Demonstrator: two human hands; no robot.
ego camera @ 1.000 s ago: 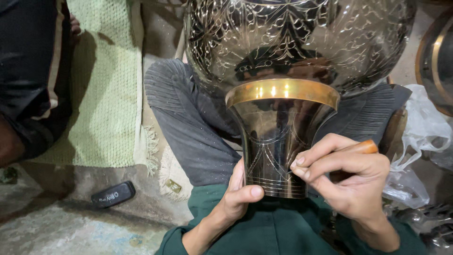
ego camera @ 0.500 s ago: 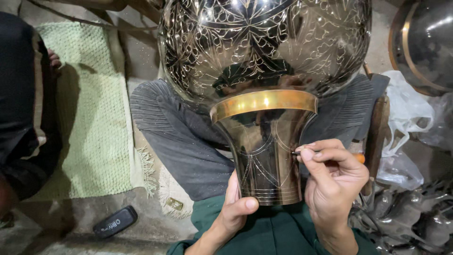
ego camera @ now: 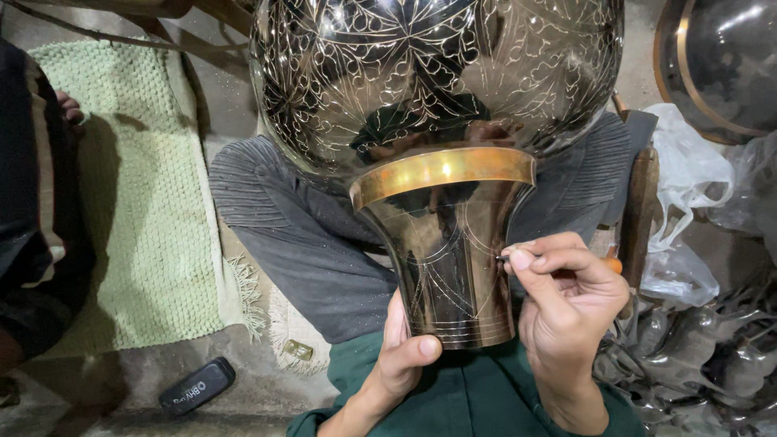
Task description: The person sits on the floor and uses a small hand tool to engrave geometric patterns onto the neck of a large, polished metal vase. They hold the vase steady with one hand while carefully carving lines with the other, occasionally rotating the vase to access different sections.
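Since the earlier frames the right hand [ego camera: 566,299] has shifted up along the flared neck of the engraved metal vase [ego camera: 441,146], and its thumb and forefinger now pinch a thin engraving tool [ego camera: 503,257] against the neck's right side, an orange handle end [ego camera: 615,265] peeping out behind the knuckles. The left hand [ego camera: 405,356] stays clasped on the neck's lower rim, thumb laid across the front just under the ringed lines. The vase lies across the person's lap, its round dark body patterned with fine pale leaf lines, a brass-coloured band [ego camera: 443,170] where body meets neck. Beneath it are grey trousers [ego camera: 316,243] and a green shirt [ego camera: 461,396]. The floor is rough, dusty concrete; a pale green woven mat [ego camera: 137,202] with a fringed edge lies to the left, and a small black device [ego camera: 197,385] rests near its lower corner. To the right sit crumpled clear plastic bags [ego camera: 688,186], another dark metal vessel [ego camera: 720,65] with a brass rim, and a wooden piece [ego camera: 639,210] standing just beside the person's knee.
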